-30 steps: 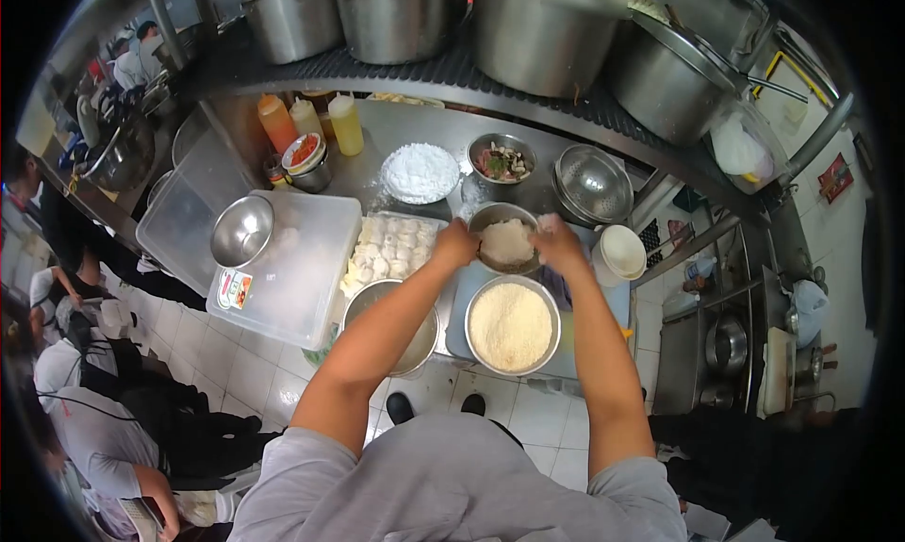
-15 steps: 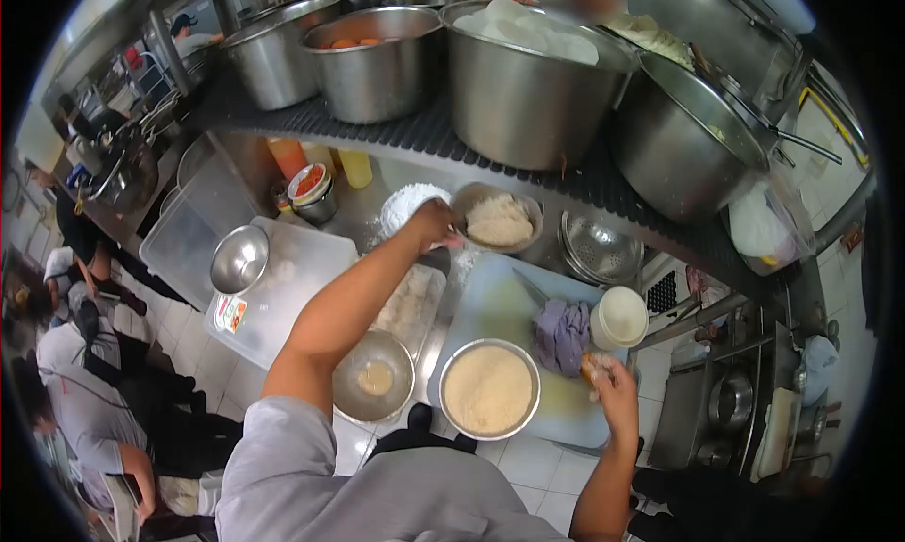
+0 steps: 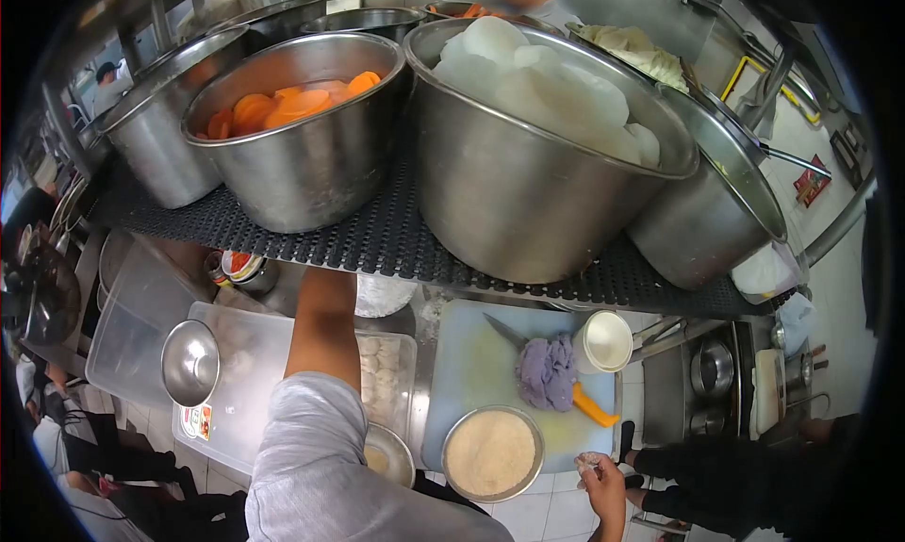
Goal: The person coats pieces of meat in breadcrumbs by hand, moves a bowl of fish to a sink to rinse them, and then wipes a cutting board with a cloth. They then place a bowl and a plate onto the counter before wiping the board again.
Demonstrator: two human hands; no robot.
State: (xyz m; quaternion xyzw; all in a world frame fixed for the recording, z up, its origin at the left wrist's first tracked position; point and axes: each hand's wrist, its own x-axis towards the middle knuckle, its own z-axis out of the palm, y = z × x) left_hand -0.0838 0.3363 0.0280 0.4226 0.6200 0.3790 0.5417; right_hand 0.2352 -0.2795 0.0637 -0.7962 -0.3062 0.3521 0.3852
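Reaching forward, the left forearm (image 3: 325,320) disappears beneath the black ribbed shelf mat (image 3: 377,236), so the left hand is hidden and its grip cannot be told. The right hand (image 3: 603,485) hangs low by the table edge, fingers curled around a small, pale, crumb-dusted piece (image 3: 588,462). It is just right of the round steel bowl (image 3: 444,457) of coarse breadcrumbs (image 3: 491,452) on the smooth pale-blue cutting board (image 3: 476,372).

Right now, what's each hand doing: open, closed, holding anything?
Left hand: hidden behind the shelf, cannot be told.
Right hand: closed on a small crumb-coated piece.
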